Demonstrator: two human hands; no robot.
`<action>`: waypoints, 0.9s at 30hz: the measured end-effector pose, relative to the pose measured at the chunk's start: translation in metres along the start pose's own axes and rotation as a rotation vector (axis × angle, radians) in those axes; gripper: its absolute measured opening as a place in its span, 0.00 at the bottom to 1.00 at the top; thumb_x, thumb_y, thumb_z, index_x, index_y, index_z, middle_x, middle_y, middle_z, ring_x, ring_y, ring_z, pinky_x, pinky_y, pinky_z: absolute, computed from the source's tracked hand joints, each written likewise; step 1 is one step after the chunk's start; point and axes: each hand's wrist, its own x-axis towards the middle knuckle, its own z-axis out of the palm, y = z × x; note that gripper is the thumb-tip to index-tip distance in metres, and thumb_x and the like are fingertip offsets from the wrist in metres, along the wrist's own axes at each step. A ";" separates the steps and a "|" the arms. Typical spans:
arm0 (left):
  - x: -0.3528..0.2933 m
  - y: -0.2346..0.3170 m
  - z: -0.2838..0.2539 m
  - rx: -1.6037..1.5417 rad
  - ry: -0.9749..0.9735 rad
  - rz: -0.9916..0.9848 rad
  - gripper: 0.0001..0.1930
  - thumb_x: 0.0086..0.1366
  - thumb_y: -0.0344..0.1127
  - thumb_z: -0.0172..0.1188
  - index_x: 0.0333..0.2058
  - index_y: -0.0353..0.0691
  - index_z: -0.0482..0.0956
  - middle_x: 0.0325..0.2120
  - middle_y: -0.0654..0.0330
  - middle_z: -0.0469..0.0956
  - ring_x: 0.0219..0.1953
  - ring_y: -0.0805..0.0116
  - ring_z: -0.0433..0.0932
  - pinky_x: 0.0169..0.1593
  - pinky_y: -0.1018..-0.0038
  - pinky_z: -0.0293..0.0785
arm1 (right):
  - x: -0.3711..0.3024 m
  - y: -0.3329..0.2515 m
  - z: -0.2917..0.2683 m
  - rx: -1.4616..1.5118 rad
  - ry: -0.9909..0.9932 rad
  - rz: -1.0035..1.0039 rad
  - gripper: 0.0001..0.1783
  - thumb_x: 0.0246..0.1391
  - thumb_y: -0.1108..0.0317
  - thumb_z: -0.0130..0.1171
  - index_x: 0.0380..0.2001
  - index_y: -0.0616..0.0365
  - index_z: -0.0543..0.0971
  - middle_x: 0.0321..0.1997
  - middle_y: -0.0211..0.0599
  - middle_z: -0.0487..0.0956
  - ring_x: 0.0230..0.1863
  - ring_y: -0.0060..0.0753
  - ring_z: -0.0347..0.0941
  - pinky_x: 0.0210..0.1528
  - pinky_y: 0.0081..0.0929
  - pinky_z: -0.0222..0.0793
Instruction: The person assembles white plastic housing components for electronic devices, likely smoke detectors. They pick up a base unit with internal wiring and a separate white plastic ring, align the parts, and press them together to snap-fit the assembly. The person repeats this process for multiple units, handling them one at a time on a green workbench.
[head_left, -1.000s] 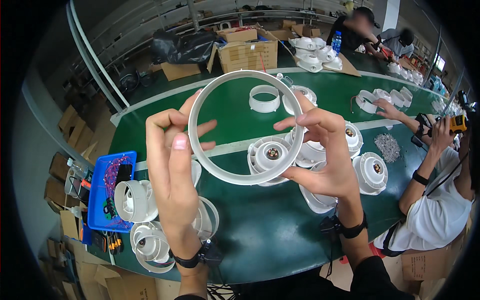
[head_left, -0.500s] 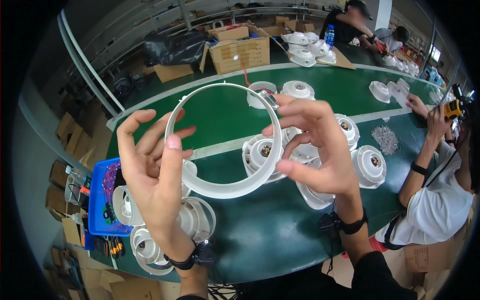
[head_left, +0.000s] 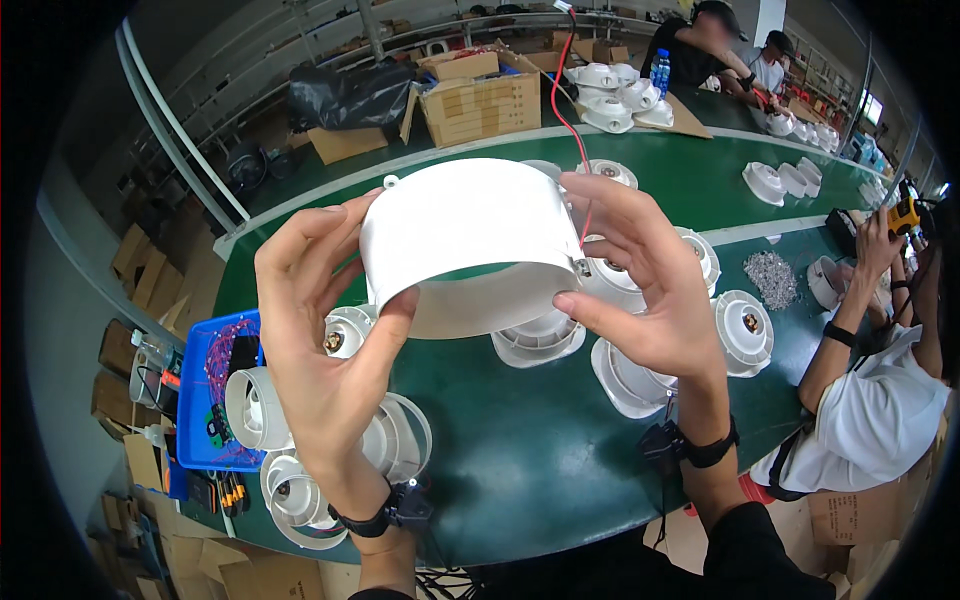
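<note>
Left hand (head_left: pixel 325 340) and right hand (head_left: pixel 655 300) grip the white ring (head_left: pixel 470 215) between part-spread fingers (head_left: pixel 620 205), above the counter (head_left: pixel 530 460); a red wire (head_left: pixel 555 90) rises beside its right edge; it looks unattached to any housing; the white housing (head_left: pixel 738 345) beyond the right hand bears no ring.

I'm standing in a workshop, a big room with long green tables (head_left: pixel 540 480). Lots of round white plastic parts (head_left: pixel 745 335), many of them alike, sit in bunches on top. There's a blue tray (head_left: pixel 193 425) with thin wires (head_left: pixel 226 362) in it, some tools (head_left: pixel 233 494) with orange and black handles, and a heap of tiny bits (head_left: pixel 771 280). Cardboard boxes (head_left: pixel 485 112) stand around, and other people (head_left: pixel 865 420) are at the tables too.
</note>
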 end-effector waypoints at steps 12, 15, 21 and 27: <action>-0.003 0.015 -0.034 0.053 0.133 -0.044 0.17 0.60 0.23 0.65 0.48 0.34 0.76 0.34 0.55 0.82 0.39 0.72 0.82 0.38 0.78 0.77 | 0.008 0.014 0.008 0.174 0.202 0.382 0.30 0.58 0.68 0.65 0.60 0.70 0.70 0.48 0.52 0.81 0.46 0.35 0.81 0.47 0.29 0.79; -0.012 0.030 -0.059 0.068 0.119 -0.134 0.15 0.66 0.25 0.62 0.50 0.34 0.75 0.28 0.59 0.82 0.31 0.77 0.80 0.35 0.83 0.73 | 0.026 0.037 0.029 0.124 0.213 0.485 0.31 0.60 0.63 0.64 0.60 0.71 0.69 0.47 0.54 0.82 0.44 0.37 0.82 0.46 0.29 0.80; -0.020 0.035 -0.077 0.131 0.256 -0.080 0.11 0.73 0.37 0.55 0.45 0.36 0.79 0.21 0.62 0.80 0.23 0.80 0.75 0.28 0.84 0.68 | 0.078 0.141 0.096 -0.045 -0.161 0.690 0.32 0.56 0.56 0.68 0.55 0.68 0.72 0.38 0.43 0.80 0.36 0.30 0.81 0.38 0.23 0.82; -0.022 0.038 -0.088 0.032 0.265 -0.110 0.16 0.76 0.38 0.46 0.45 0.32 0.78 0.21 0.58 0.79 0.23 0.77 0.76 0.28 0.82 0.69 | 0.103 0.241 0.174 0.109 -0.159 1.023 0.28 0.55 0.63 0.63 0.50 0.80 0.72 0.42 0.56 0.81 0.31 0.42 0.84 0.32 0.31 0.86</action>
